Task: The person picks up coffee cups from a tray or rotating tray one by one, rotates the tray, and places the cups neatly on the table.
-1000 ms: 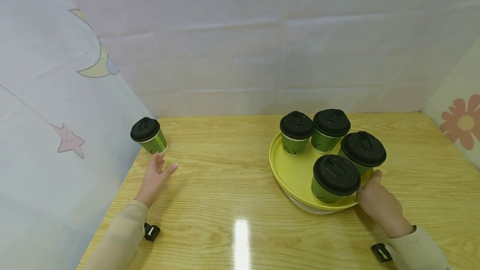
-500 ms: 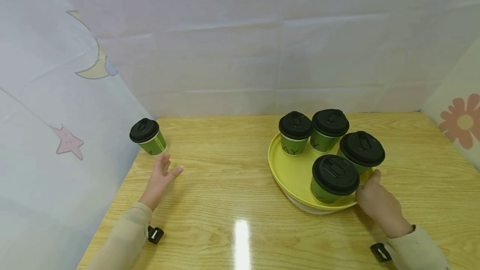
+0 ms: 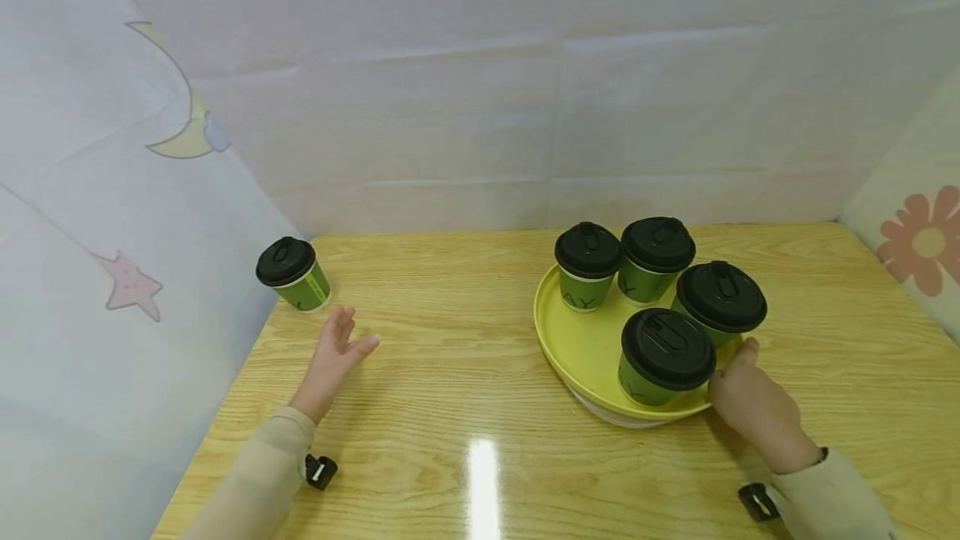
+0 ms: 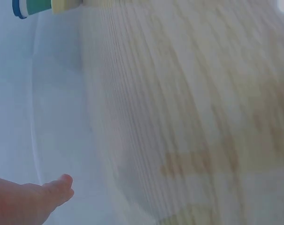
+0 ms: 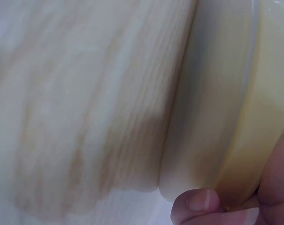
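Note:
At the right, my right hand [image 3: 756, 411] grips the rim of a round yellow tray [image 3: 577, 348] on a pale base. Its fingertips [image 5: 203, 201] curl round the tray's edge in the right wrist view. On the tray stand several green paper coffee cups with black lids; the front cup [image 3: 666, 357] and the right cup [image 3: 722, 298] are nearest that hand. My left hand [image 3: 337, 361] hovers over the left part of the table, fingers spread, holding nothing. Just beyond it, apart from the fingertips, a lone lidded coffee cup [image 3: 296, 277] stands near the left edge.
The wooden table [image 3: 450, 315] meets a pale cloth backdrop [image 3: 450, 107] behind and at both sides. Two more coffee cups, a back-left cup [image 3: 587, 265] and a back cup [image 3: 654, 261], stand at the tray's far side.
My left hand has drifted to the right, a little away from the lone cup. The right hand keeps its grip on the tray, and the cups stay in place.

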Demonstrator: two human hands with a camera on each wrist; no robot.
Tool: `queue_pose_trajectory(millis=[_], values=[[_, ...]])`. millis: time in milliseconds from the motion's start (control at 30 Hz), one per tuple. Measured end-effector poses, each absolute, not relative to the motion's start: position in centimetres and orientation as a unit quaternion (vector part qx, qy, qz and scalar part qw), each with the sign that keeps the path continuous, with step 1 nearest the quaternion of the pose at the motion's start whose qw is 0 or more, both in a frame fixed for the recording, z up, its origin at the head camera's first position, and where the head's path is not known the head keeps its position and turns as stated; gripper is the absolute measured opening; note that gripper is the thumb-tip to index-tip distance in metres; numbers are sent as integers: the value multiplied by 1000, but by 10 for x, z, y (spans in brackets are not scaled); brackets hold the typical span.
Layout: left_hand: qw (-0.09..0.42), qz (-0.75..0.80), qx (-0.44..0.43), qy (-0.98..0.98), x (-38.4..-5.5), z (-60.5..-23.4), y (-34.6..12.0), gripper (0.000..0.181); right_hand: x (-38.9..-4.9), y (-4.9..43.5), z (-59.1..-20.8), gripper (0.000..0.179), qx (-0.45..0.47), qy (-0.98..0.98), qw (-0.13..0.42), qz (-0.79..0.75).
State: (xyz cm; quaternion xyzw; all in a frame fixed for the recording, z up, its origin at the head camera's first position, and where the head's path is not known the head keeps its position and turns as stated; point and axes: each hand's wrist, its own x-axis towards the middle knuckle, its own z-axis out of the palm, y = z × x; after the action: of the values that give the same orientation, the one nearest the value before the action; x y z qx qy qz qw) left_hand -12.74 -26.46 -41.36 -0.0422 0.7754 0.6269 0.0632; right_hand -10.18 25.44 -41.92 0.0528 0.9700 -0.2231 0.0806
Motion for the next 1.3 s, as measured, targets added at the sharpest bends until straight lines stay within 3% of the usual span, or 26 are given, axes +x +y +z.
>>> queue_pose_trajectory(millis=[400,733,1300], values=[[73,623,-29,778,-128,-414,-252,91,-101,255,-419,63,52,968,80,-233],[67,624,-17,778,-129,-416,-244,90,-99,254,-421,58,43,973,44,-221],[62,630,-7,774,-129,-414,-229,89,-103,254,-417,64,81,963,107,-235]])
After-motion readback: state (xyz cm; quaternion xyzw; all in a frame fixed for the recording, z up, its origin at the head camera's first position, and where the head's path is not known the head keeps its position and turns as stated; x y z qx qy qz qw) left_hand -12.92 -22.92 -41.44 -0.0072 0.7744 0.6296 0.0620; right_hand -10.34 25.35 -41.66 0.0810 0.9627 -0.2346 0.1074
